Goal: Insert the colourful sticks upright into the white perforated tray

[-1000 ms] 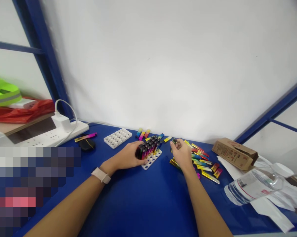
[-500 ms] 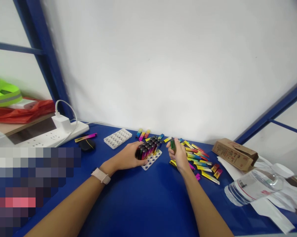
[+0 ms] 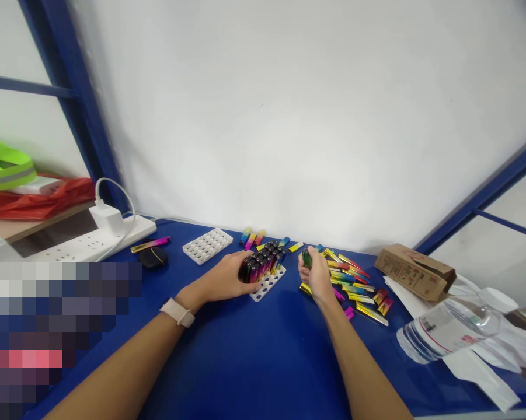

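Observation:
My left hand (image 3: 232,278) curls around the side of a cluster of slim, shiny tubes (image 3: 263,261) with black ends. They stand upright, packed together in a white perforated tray (image 3: 269,284), whose near holes show. To the right, my right hand (image 3: 317,272) is closed around one dark green tube (image 3: 306,258), held end up above the table. Beside and behind that hand lies a loose pile of metallic tubes (image 3: 354,283) in yellow, red, blue and pink. The undersides of my fingers are hidden.
A second white perforated tray (image 3: 208,245) lies at the back left, near a black pouch-like item (image 3: 153,258) and a power strip (image 3: 83,242). On the right are a cardboard box (image 3: 414,271) and a clear plastic bottle (image 3: 446,329) on its side. A white wall (image 3: 263,128) rises behind the blue table (image 3: 254,361).
Both hands keep nearly the same place and grip. The green tube in my right hand has turned slightly. The whole view has shifted a little.

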The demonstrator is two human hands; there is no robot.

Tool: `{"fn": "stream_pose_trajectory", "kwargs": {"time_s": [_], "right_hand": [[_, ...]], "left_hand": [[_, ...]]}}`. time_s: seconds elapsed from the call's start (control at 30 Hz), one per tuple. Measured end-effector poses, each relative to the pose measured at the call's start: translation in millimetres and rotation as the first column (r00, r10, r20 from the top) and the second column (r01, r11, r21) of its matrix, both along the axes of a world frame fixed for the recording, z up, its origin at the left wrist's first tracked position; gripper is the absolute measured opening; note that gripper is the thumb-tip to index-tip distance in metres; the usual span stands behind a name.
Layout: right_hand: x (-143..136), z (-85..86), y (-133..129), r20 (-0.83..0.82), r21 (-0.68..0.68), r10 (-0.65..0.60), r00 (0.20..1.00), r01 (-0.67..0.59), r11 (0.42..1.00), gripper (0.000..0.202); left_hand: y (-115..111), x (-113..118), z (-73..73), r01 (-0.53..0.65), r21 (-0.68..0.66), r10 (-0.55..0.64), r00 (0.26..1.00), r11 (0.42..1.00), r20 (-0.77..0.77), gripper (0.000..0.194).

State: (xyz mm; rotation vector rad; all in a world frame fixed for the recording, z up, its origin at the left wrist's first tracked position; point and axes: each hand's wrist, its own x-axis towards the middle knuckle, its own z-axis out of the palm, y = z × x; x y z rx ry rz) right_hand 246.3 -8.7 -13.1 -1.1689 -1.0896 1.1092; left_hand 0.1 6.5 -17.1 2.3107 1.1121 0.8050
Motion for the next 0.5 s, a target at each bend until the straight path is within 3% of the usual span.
{"fn": "stream_pose_trajectory", "kwargs": {"time_s": [0.37, 0.5], "right_hand": [[-1.8, 2.0, -2.1, 0.046, 0.010, 0.065, 0.997, -0.065, 0.998, 0.041], [-3.3, 0.3, -4.3, 0.154, 0.106, 0.019, 0.988, -0.036, 0.994, 0.042]], "left_hand": [[1.1, -0.7, -2.1, -0.007, 0.003, 0.007, 1.000, 1.000, 0.003, 0.059], [1.2, -0.6, -2.9, -0.005, 0.001, 0.005, 1.000, 1.000, 0.002, 0.059]]}}
